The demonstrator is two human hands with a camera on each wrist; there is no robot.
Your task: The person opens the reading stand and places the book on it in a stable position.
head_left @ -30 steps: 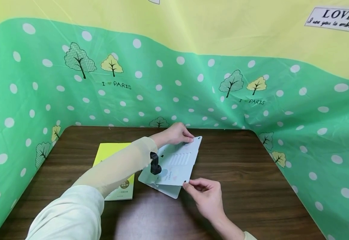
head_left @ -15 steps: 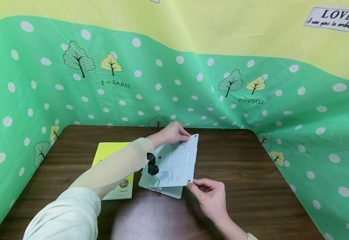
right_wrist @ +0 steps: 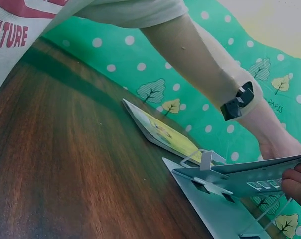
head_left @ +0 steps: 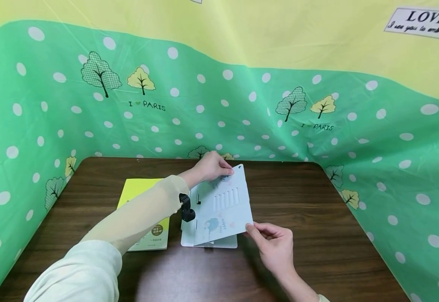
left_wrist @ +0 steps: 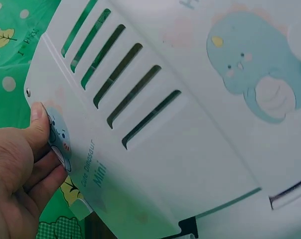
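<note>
A pale blue-white folding book stand [head_left: 238, 209] with a row of slots and dinosaur prints is at mid-table, its upper panel raised at a tilt over the flat base plate [head_left: 228, 242]. At the panel's far edge, my left hand [head_left: 211, 167] pinches it, thumb [left_wrist: 37, 124] on the printed face and fingers behind. My right hand [head_left: 274, 245] pinches the near right corner between thumb and fingers. From the side, the right wrist view shows thin wire supports [right_wrist: 262, 216] between panel and base. Much of the stand's left part is hidden behind my left forearm.
A yellow and white book [head_left: 140, 188] lies flat left of the stand, partly under my left forearm in the head view. The dark wooden table [head_left: 310, 201] ends at a green dotted cloth wall [head_left: 242, 109] at the back and sides.
The stand has turned counterclockwise, so its base's front edge now runs straight across. My left hand has shifted left and my right hand right, both keeping their grip on the panel.
</note>
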